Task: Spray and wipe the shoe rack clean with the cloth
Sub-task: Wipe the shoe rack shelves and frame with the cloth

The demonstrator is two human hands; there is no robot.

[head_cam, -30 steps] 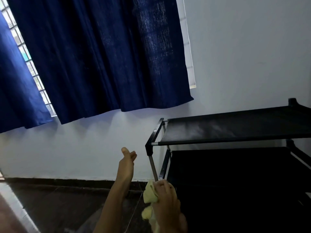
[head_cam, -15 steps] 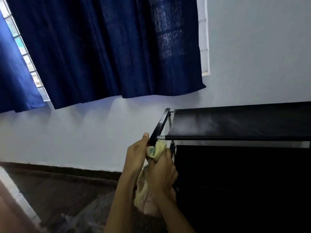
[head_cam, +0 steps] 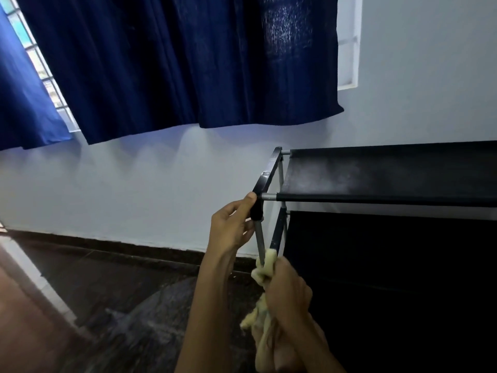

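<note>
A black shoe rack (head_cam: 390,176) with fabric shelves and a metal frame stands against the wall at the right. My left hand (head_cam: 232,228) grips the rack's front left corner joint, thumb up on the black connector. Lower down, my right hand (head_cam: 287,289) holds a bunched pale yellow cloth (head_cam: 265,270) wrapped around the thin metal leg (head_cam: 259,238) below that joint. The rest of the cloth hangs down under my right wrist. No spray bottle is in view.
A dark blue curtain (head_cam: 188,63) hangs over a barred window (head_cam: 40,65) above and left of the rack. The white wall (head_cam: 134,189) meets a dark skirting and dark floor (head_cam: 107,292). A reddish floor strip lies at the far left.
My left hand moved from open in the air to gripping the rack's corner. My right hand carried the cloth up to the corner, then slid it down the leg.
</note>
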